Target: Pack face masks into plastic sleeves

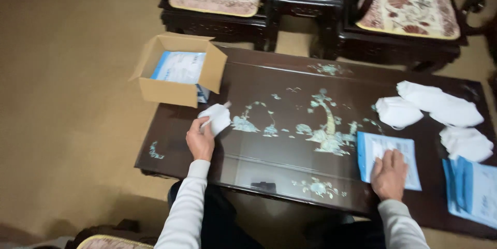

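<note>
Two hands at the dark table [279,140]

Our left hand [200,140] grips a white mask [215,118] near the cardboard box [178,70]; our right hand [389,175] lies open on a flat packet [388,150].

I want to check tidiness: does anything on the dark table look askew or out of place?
The open cardboard box sits on the table's far left corner, turned askew, one flap hanging past the edge. Nothing looks spilled or damaged.
</note>
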